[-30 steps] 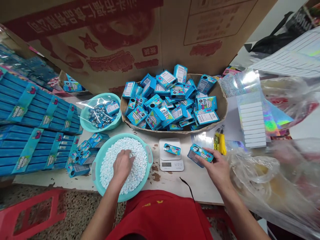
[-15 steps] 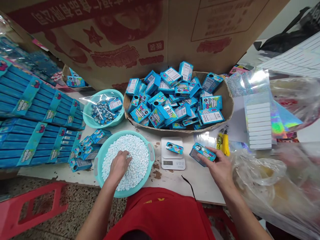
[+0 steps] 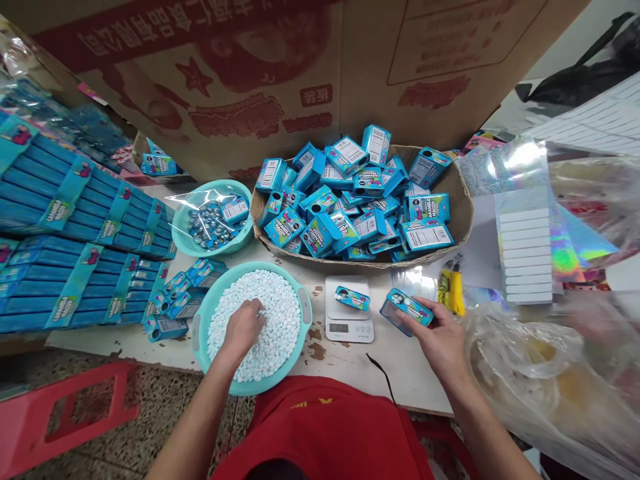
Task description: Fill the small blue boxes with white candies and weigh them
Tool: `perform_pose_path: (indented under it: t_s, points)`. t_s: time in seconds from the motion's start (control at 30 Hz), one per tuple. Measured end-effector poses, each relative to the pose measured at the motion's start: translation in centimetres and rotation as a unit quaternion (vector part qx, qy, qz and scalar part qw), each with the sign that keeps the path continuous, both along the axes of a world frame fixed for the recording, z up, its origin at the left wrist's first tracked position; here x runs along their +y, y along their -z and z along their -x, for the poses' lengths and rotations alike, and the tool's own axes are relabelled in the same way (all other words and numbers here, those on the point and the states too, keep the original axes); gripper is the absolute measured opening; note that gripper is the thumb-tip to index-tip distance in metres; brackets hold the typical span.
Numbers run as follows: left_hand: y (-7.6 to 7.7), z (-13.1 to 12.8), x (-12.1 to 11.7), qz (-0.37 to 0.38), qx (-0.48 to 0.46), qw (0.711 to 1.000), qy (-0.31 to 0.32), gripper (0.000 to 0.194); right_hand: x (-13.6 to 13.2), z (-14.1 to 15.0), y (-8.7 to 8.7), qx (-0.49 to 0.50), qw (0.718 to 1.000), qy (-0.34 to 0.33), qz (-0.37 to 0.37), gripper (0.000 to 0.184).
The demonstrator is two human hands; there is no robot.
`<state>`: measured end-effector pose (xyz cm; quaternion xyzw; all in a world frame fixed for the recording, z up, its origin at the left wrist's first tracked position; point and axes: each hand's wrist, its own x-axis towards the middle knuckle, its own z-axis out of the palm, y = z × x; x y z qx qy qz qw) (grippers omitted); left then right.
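Note:
My left hand (image 3: 245, 327) rests in a turquoise basin (image 3: 199, 357) of small pale candies (image 3: 277, 320). Its fingers are curled together at the candies, and what they hold, if anything, is hidden. On the right, my right hand (image 3: 440, 330) is closed on a small blue candy box (image 3: 407, 309) with a hole in its top, tilted just above the table. Between the two hands is a white digital scale (image 3: 350, 330), its display lit but too small to read. Another blue box (image 3: 352, 298) lies on the scale's plate.
Behind the scale, a cut-down cardboard tray (image 3: 465, 220) is heaped with blue boxes. A second basin (image 3: 183, 240) holds shiny pieces under clear film. Packed boxes (image 3: 65, 260) are stacked left. A yellow cutter (image 3: 456, 293) and clear plastic bags (image 3: 530, 367) lie right.
The whole view has shifted slightly. My left hand has moved a little within the candies, while my right hand keeps the box in about the same place.

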<state>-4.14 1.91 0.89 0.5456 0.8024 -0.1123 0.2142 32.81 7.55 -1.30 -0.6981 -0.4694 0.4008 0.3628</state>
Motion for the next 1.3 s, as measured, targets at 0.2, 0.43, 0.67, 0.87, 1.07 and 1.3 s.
perform_pose_path:
  t_s: [0.2,0.43,0.67,0.87,1.07,1.3]
  points:
    - [0.0,1.7,-1.0,-0.051,-0.094,0.984,-0.141,0.02,0.1,-0.3,0.1,-0.006,1.0,0.001,0.003,0.057]
    - [0.8,0.7,-1.3,-0.005,0.009,1.0,0.011,0.025,0.1,-0.3,1.2,0.001,1.0,-0.006,-0.021,0.053]
    - [0.2,1.8,-0.8,-0.089,-0.096,0.986,-0.103,0.016,0.1,-0.2,0.3,0.003,1.0,0.011,-0.01,0.056]
    - [-0.5,-4.4,1.3,-0.15,-0.468,0.829,-0.269,0.028,0.2,-0.1,0.4,0.006,1.0,0.017,0.005,0.057]
    - [1.7,-11.8,5.1,-0.137,-0.355,0.914,-0.141,0.024,0.0,-0.2,0.2,0.004,1.0,0.006,0.0,0.056]
    - [1.0,-12.9,6.2,-0.154,-0.311,0.937,-0.044,0.018,-0.2,-0.8,0.3,-0.003,1.0,0.019,0.004,0.056]
